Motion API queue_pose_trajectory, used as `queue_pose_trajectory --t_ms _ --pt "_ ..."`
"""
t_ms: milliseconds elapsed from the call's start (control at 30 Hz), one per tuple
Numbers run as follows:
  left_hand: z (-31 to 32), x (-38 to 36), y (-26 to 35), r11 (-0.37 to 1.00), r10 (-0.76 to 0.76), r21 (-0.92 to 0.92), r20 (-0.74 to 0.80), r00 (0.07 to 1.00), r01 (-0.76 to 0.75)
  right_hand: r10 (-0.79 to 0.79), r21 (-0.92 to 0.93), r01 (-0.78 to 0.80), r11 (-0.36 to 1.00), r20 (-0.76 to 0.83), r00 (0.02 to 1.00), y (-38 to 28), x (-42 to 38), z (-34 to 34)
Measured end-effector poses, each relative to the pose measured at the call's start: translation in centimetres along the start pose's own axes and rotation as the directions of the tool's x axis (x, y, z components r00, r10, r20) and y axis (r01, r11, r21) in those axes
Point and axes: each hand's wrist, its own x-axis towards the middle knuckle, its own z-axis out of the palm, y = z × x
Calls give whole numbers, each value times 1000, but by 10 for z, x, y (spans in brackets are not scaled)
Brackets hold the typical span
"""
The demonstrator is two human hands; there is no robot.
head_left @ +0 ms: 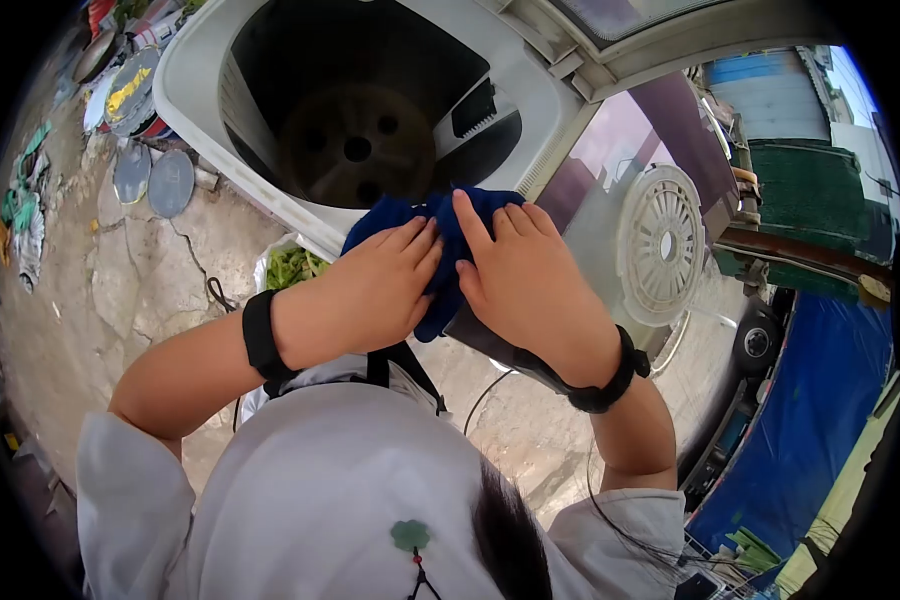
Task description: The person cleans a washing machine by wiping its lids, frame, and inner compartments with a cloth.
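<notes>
A bunched dark blue cloth (pixel 448 232) lies over the near rim of a washing machine (pixel 195 95). My left hand (pixel 378 285) is closed on the cloth's left part, fingers pressed together over it. On its right part is my right hand (pixel 530 275), curled onto the fabric with the index finger pointing out and the thumb apart. The fingertips of both hands are partly hidden in the folds. Beyond the cloth, the dark tub (pixel 360 60) shows a round ribbed disc (pixel 358 150) at its bottom.
Right of the tub, a raised lid (pixel 660 45) and a pale round slotted cover (pixel 662 245) stand close by. Green leaves in a bag (pixel 292 268) sit below the machine's left edge. Round lids (pixel 171 183) lie on the concrete ground at left. A blue tarp (pixel 800 400) hangs at right.
</notes>
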Motion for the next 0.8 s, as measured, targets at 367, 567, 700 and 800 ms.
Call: queue_pose_trajectory --t_ms 367,567,700,800 --pt "-103 33 -7 976 -55 -201 134 989 82 284 377 -230 897 -95 954 49 7 -64" --pt "-152 102 0 914 139 -250 -550 824 -321 646 643 -238 728 -527 553 139 -9 -129" --pt "-205 195 -7 933 182 13 -878 442 -359 688 711 -17 703 -673 272 154 14 -199" --pt "-222 258 -5 909 111 -16 -953 281 -416 570 578 336 744 -811 132 189 50 -222"
